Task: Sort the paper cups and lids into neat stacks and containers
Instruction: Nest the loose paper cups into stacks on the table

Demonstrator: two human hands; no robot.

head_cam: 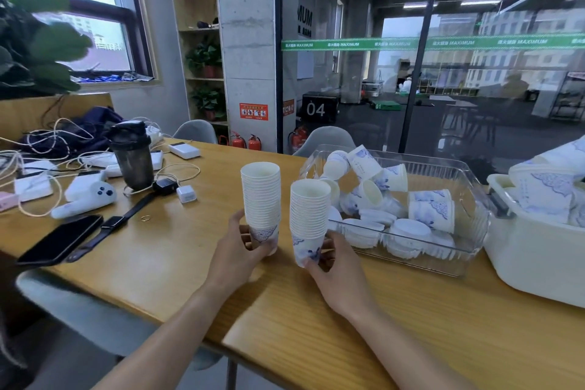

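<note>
Mid-frame, the left hand (238,250) gripped one upright cup stack (261,199); the right hand (335,269) gripped another stack (308,215) (both above the surface (177,250)).

Wooden table (411,342); window (88,9) at left; glass wall (443,73); concrete pillar (247,41).
</note>
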